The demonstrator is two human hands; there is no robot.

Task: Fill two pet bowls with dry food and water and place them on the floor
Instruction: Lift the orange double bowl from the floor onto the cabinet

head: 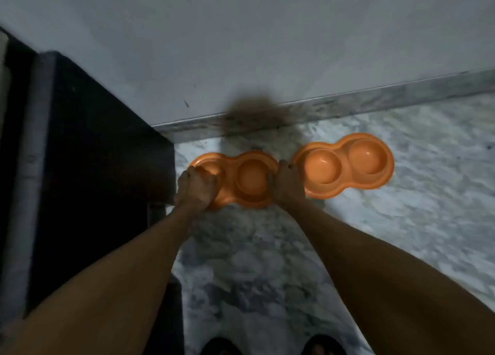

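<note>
Gripping the near orange double bowl, both hands are closing on its ends: left hand over the left well, right hand on the right rim. This bowl is sitting on the marble floor beside the dark cabinet. A second orange double bowl is lying just right of it, near the skirting. Contents cannot be told.

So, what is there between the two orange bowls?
Only the right hand, gripping the left bowl at its end; the right bowl lies just beyond it on the floor, head view.
</note>
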